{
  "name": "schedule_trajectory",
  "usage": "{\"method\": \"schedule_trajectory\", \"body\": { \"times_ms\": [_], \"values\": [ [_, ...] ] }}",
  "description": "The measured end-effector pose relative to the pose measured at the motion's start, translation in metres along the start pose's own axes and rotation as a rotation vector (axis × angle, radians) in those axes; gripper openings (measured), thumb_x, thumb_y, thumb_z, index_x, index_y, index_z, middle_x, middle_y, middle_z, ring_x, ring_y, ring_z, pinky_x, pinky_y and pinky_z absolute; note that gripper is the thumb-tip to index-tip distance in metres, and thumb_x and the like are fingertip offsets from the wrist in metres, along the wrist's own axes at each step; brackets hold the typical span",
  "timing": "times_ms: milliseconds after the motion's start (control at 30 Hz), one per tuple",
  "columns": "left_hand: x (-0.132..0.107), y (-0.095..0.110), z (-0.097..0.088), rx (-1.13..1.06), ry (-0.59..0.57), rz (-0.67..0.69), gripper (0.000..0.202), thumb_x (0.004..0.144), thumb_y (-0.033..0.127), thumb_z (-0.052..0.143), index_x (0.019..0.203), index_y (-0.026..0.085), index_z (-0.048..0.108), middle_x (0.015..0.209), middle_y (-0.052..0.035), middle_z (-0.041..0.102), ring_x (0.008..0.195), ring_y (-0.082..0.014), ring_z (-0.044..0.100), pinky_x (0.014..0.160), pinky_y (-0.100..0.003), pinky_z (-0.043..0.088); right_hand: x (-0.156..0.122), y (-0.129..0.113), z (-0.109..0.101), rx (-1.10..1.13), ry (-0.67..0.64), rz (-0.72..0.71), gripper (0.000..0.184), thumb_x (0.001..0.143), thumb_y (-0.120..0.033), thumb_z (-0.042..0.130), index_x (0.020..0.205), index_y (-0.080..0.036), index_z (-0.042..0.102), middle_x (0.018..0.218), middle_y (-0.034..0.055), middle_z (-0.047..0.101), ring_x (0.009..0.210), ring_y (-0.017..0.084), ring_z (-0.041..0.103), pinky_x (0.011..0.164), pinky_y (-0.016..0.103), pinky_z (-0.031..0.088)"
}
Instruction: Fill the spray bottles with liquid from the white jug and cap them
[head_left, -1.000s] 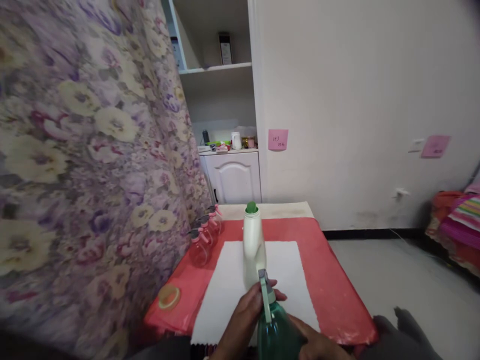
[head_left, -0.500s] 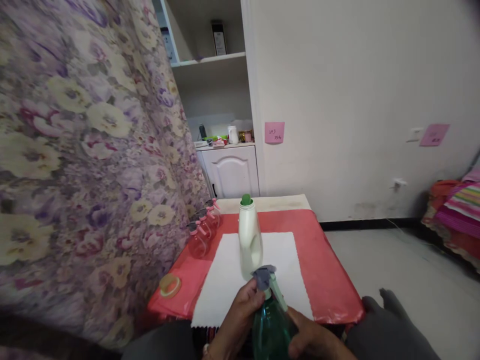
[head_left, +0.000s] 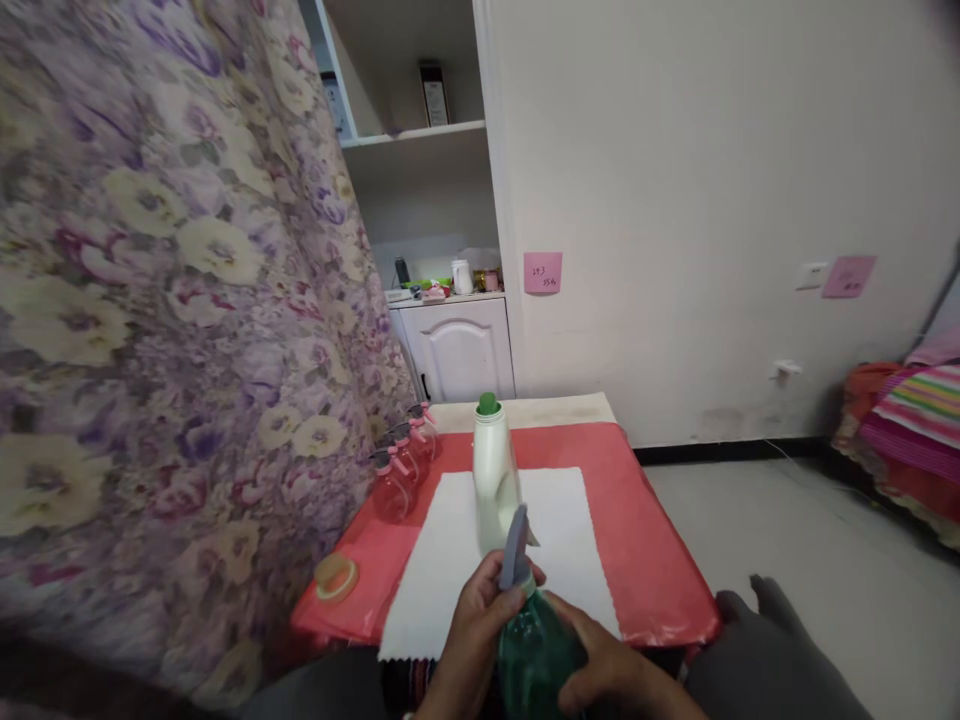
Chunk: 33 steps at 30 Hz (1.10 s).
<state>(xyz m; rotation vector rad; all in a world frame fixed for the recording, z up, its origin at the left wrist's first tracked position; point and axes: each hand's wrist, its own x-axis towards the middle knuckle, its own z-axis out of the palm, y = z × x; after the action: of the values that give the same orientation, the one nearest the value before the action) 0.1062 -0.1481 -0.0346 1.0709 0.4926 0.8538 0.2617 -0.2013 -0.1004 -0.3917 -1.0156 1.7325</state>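
Note:
A green see-through spray bottle (head_left: 536,655) with a grey spray head (head_left: 515,550) is held in front of me, over the table's near edge. My left hand (head_left: 476,615) grips it at the neck, just under the spray head. Around the bottle's right side is wrapped my right hand (head_left: 600,660). Just beyond them a pale green jug (head_left: 491,470) with a handle and a green top stands upright on a white cloth (head_left: 442,570). The lower end of the spray bottle is cut off by the frame.
Several clear spray bottles with pink triggers (head_left: 394,490) stand along the left edge of the red-covered table (head_left: 645,520). A roll of tape (head_left: 336,577) lies at the near left corner. A flowered curtain (head_left: 187,350) hangs close on the left.
The spray head has turned, so it now shows narrow and edge-on, with its trigger no longer facing right. My left hand has shifted slightly with it at the neck.

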Motion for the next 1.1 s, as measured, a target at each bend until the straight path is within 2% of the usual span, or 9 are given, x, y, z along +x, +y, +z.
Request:
{"method": "schedule_trajectory", "body": {
  "times_ms": [67,200,367,433,567,733,800,900,1100],
  "values": [
    [0.000,0.000,0.000,0.011,0.020,0.003,0.033,0.071,0.035,0.079,0.099,0.020,0.070,0.089,-0.0029,0.069,0.067,-0.0130,0.058,0.062,-0.023,0.042,0.001,0.001,-0.002,-0.025,0.012,-0.016,0.098,0.043,-0.019,0.094,0.132,-0.024,0.054,0.122,0.0082,0.067,0.117,0.031,0.060,0.089,0.036,0.047],
    [-0.001,0.001,-0.002,0.015,-0.007,-0.049,0.047,0.074,0.044,0.075,0.112,0.018,0.068,0.106,-0.0110,0.071,0.082,-0.0215,0.064,0.072,-0.029,0.046,0.003,0.000,-0.003,-0.054,-0.024,-0.039,0.099,0.043,-0.023,0.095,0.133,-0.024,0.053,0.122,0.0081,0.066,0.118,0.030,0.059,0.093,0.037,0.046],
    [0.005,-0.005,-0.004,0.068,0.093,0.047,0.030,0.070,0.033,0.081,0.095,0.020,0.070,0.088,-0.0043,0.072,0.079,-0.0175,0.063,0.074,-0.026,0.046,0.003,0.002,-0.007,-0.173,0.016,-0.067,0.097,0.046,-0.028,0.094,0.134,-0.024,0.051,0.124,0.0076,0.064,0.118,0.030,0.058,0.100,0.041,0.042],
    [0.007,-0.008,-0.005,0.091,0.122,0.061,0.034,0.069,0.034,0.082,0.099,0.021,0.071,0.090,-0.0044,0.073,0.083,-0.0191,0.064,0.076,-0.027,0.047,0.002,0.003,-0.010,-0.225,0.037,-0.085,0.096,0.047,-0.031,0.093,0.133,-0.024,0.051,0.125,0.0077,0.064,0.118,0.030,0.057,0.102,0.042,0.040],
    [0.005,-0.008,-0.006,0.147,0.078,0.029,0.039,0.079,0.040,0.072,0.112,0.020,0.068,0.106,-0.0096,0.073,0.094,-0.0240,0.065,0.082,-0.032,0.048,0.001,0.003,-0.014,-0.290,0.051,-0.087,0.097,0.049,-0.036,0.093,0.134,-0.023,0.050,0.125,0.0085,0.063,0.118,0.031,0.057,0.101,0.044,0.041],
    [0.008,-0.013,0.001,0.141,0.198,0.101,0.028,0.069,0.031,0.081,0.092,0.019,0.069,0.090,-0.0033,0.073,0.085,-0.0206,0.065,0.075,-0.027,0.047,0.001,0.003,-0.014,-0.375,0.114,-0.116,0.097,0.050,-0.038,0.092,0.135,-0.024,0.049,0.131,0.0087,0.060,0.124,0.032,0.052,0.107,0.045,0.036],
    [0.010,-0.016,0.004,0.143,0.250,0.117,0.029,0.071,0.030,0.080,0.095,0.020,0.069,0.091,-0.0024,0.072,0.084,-0.0193,0.064,0.074,-0.026,0.047,0.002,0.005,-0.014,-0.384,0.121,-0.139,0.098,0.051,-0.039,0.092,0.137,-0.024,0.047,0.134,0.0093,0.058,0.127,0.032,0.050,0.109,0.046,0.035],
    [0.009,-0.017,0.007,0.223,0.255,0.119,0.034,0.074,0.033,0.077,0.105,0.020,0.069,0.100,-0.0048,0.073,0.090,-0.0209,0.063,0.079,-0.028,0.047,0.002,0.008,-0.016,-0.390,0.140,-0.135,0.097,0.051,-0.041,0.091,0.137,-0.024,0.047,0.135,0.0102,0.057,0.126,0.032,0.051,0.109,0.047,0.035],
    [0.008,-0.014,0.008,0.240,0.299,0.185,0.026,0.068,0.025,0.080,0.090,0.021,0.067,0.085,0.0000,0.071,0.084,-0.0196,0.063,0.077,-0.027,0.048,0.004,0.017,-0.019,-0.469,0.174,-0.146,0.100,0.049,-0.040,0.092,0.136,-0.023,0.046,0.133,0.0112,0.058,0.125,0.033,0.051,0.109,0.049,0.034]
  ]
}}
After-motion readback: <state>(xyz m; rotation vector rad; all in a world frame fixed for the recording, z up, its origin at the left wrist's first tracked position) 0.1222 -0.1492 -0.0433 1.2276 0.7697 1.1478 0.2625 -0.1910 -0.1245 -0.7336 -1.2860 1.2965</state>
